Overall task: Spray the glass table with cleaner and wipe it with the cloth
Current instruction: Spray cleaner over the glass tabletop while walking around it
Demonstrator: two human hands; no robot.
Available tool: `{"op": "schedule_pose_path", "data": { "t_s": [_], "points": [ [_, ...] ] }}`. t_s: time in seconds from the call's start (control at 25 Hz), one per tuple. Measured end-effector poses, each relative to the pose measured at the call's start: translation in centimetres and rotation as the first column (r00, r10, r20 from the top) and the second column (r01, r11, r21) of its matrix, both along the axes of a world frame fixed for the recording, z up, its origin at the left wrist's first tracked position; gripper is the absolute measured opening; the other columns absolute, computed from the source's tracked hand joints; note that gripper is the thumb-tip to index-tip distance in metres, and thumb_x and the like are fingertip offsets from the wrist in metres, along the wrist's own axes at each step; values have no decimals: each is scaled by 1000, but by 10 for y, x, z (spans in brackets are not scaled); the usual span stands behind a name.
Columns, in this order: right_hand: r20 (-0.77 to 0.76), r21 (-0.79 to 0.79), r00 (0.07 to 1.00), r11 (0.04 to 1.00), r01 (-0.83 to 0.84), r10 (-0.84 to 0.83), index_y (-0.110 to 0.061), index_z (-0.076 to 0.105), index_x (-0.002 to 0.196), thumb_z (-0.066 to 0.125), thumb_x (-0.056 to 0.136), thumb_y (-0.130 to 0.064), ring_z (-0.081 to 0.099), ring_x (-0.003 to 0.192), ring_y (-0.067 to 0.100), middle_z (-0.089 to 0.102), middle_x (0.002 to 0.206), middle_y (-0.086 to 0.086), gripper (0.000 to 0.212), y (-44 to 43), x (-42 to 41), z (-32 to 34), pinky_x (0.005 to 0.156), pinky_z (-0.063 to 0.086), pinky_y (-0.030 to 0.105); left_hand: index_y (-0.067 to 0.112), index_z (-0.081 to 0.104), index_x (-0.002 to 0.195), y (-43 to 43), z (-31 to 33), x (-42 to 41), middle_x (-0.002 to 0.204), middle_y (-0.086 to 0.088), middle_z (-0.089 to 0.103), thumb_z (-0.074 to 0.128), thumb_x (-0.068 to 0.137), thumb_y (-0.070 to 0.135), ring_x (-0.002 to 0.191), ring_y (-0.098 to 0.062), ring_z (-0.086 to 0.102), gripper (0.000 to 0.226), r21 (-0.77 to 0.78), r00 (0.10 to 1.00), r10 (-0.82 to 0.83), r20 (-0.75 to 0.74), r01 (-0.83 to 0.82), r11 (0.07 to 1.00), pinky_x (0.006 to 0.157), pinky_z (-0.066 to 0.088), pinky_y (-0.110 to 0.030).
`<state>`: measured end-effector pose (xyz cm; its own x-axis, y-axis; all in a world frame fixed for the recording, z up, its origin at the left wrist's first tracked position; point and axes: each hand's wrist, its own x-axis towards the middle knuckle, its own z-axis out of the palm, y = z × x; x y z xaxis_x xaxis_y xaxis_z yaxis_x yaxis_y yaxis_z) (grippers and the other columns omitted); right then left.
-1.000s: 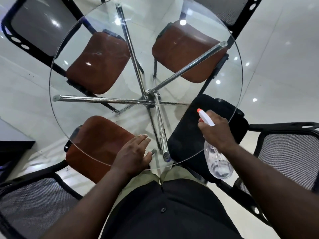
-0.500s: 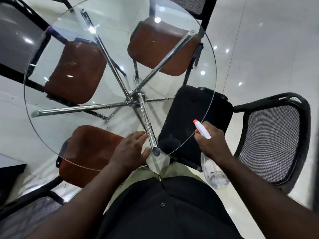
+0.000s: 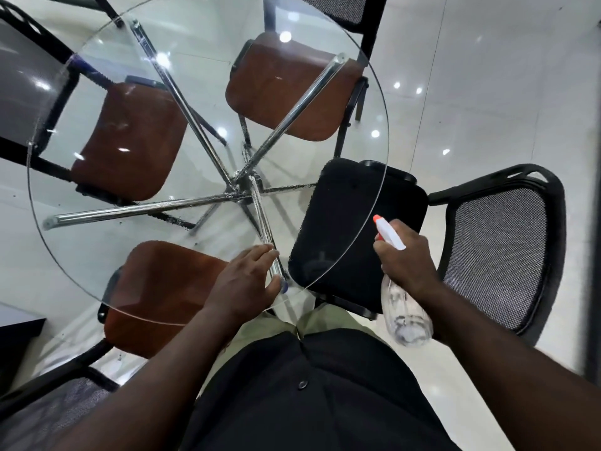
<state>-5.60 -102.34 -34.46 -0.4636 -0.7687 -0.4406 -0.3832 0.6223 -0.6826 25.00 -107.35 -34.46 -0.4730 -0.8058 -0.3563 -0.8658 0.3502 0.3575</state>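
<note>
Head view, looking down over a round glass table [image 3: 97, 255]; the left hand [image 3: 242, 288] is lying palm down on the glass just inside the near rim, its fingers [image 3: 260, 255] lying nearly straight and close together, holding nothing, the thumb [image 3: 273, 286] spreading out to one side; a chrome leg [image 3: 263, 222] is showing through the glass just beyond these fingertips and is running down between fingers and thumb, meeting the other legs at a hub [image 3: 244, 185] farther ahead of the fingertips; the right hand [image 3: 406, 262] is hanging off the table, just outside the rim, its fingers clamping round the neck of a clear bottle [image 3: 406, 317]; the bottle's body is hanging tilted below the heel of this hand, clear of the glass; the white spray head [image 3: 390, 236] is sticking out above the curled fingers, its orange tip [image 3: 377, 218] pointing toward the rim; ahead of the right fingertips a black seat [image 3: 351, 222] is lying partly under the glass; behind the right knuckles a mesh chair back [image 3: 497, 255] is standing; a brown seat [image 3: 162, 294] is showing beneath the left wrist; a second seat [image 3: 130, 141] and a third seat [image 3: 292, 89], both brown, are showing through the glass well beyond the left fingertips; a glossy white floor [image 3: 487, 92] is reflecting spots of light
</note>
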Motion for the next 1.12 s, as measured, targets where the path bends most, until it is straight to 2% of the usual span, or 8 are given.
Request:
{"op": "schedule_pose_path", "data": {
  "t_s": [0.16, 0.28, 0.36, 0.52, 0.64, 0.8, 0.96, 1.12],
  "points": [
    [-26, -31, 999, 999, 36, -37, -15, 39, 69, 54, 71, -30, 43, 59, 24, 45, 64, 1, 21, -25, -14, 7, 58, 40, 38, 16, 60, 140, 4, 4, -6, 146, -2, 57, 67, 93, 36, 136, -21, 51, 52, 0, 1000, 8, -1, -8, 1000, 111, 46, -42],
    [-9, -29, 999, 999, 31, -32, -17, 54, 80, 57, 76, -32, 61, 67, 30, 60, 75, 4, 17, -37, -20, 10, 61, 53, 43, 14, 63, 137, 9, 7, -8, 144, -4, 60, 69, 92, 33, 134, -23, 53, 49, -15, 1000, 12, 1, -12, 1000, 112, 45, -41],
    [13, -35, 999, 999, 41, -40, -19, 56, 80, 58, 76, -32, 66, 70, 37, 61, 76, 4, 14, -38, -22, 9, 64, 60, 51, 14, 64, 136, 12, 9, -8, 143, -5, 61, 69, 92, 31, 133, -24, 54, 48, -24, 1000, 19, -1, -19, 1000, 112, 44, -39],
    [11, -19, 1000, 1000, 13, -13, -23, 50, 73, 57, 72, -32, 62, 63, 39, 51, 67, 2, 11, -28, -17, 9, 61, 60, 56, 14, 64, 135, 17, 13, -6, 142, -5, 61, 67, 92, 30, 132, -24, 56, 46, -45, 1000, 14, -15, -15, 999, 111, 44, -37],
    [44, -45, 999, 999, -18, 19, -20, 55, 81, 58, 73, -34, 65, 68, 41, 60, 71, 7, 16, -10, -7, 14, 64, 60, 56, 13, 64, 136, 22, 18, -4, 142, -6, 62, 61, 91, 36, 132, -24, 56, 50, -58, 1000, 6, -22, -7, 998, 113, 43, -36],
    [45, -113, 999, 993, -20, 25, -23, 61, 86, 60, 76, -31, 67, 71, 32, 66, 76, 2, 13, 17, 11, 31, 68, 61, 54, 15, 64, 136, 32, 26, 5, 142, -4, 62, 63, 91, 36, 133, -23, 55, 50, -74, 998, -5, -62, 0, 997, 113, 45, -39],
    [23, -238, 999, 970, -42, 49, -28, 70, 103, 63, 79, -32, 72, 80, 17, 74, 96, -10, 25, 54, 34, 55, 83, 63, 47, 16, 64, 136, 49, 36, 20, 142, -1, 62, 68, 90, 32, 133, -21, 55, 49, -106, 992, -18, -124, 4, 994, 113, 44, -36],
    [-95, -306, 993, 947, -101, 75, -30, 67, 96, 73, 96, -32, 72, 72, 16, 73, 88, -7, 7, 98, 60, 75, 81, 60, 41, 22, 64, 136, 82, 51, 42, 140, 4, 63, 71, 90, 32, 132, -18, 56, 47, -124, 980, -35, -197, 10, 992, 111, 44, -34]
  ]
}}
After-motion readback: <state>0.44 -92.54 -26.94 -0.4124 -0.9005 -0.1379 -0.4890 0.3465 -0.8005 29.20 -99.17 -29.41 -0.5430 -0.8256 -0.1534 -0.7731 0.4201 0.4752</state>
